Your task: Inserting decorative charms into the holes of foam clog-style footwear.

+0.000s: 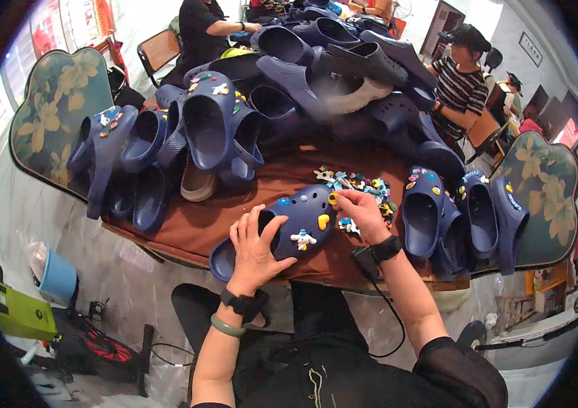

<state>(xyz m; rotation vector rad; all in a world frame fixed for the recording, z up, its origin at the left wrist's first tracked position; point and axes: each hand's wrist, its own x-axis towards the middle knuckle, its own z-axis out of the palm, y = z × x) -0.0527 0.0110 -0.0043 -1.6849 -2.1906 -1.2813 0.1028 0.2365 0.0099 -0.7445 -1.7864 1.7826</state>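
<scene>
A navy blue clog point(296, 219) lies slanted near the table's front edge, its toe pointing to the far right. Spread over its opening and side, my left hand point(253, 250) grips it and holds it steady. My right hand point(364, 216) pinches a small yellow charm point(333, 198) against the holes at the toe. On the clog's upper sit a white figure charm point(304, 239), a yellow charm point(323, 222) and a blue one point(283, 202). Just beyond and under my right hand spreads a heap of loose colourful charms point(379, 189).
Decorated navy clogs point(209, 132) are stacked at the left, and more point(423, 211) stand at the right. A big pile of clogs point(289, 75) rises across the brown-covered table point(282, 163). A person in a striped top point(462, 88) works at the far right. A black cable point(398, 326) hangs by my right wrist.
</scene>
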